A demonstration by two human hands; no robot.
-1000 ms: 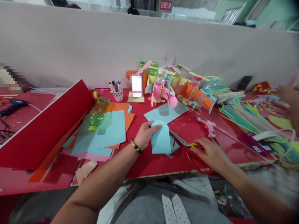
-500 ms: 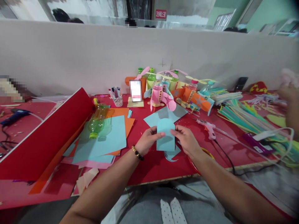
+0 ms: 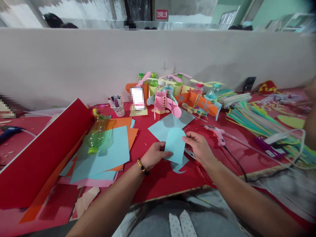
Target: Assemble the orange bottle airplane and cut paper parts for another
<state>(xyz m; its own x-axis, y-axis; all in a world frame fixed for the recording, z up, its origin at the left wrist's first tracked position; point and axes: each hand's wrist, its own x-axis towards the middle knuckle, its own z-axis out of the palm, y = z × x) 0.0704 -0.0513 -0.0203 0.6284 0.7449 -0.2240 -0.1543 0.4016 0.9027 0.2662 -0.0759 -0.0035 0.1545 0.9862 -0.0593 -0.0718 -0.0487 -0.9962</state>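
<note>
Blue cutout (image 3: 174, 144): left hand (image 3: 155, 154) pinching lower left edge, right hand (image 3: 199, 146) upper right; both grips closed, forearms (image 3: 111, 199) angled inward.

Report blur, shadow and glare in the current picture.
Head view: held blue cutout clear, another person's arm blurred at the right edge; head view: green bottle casts a greenish shadow on blue paper; head view: screen glows white with pixelated edges.
</note>
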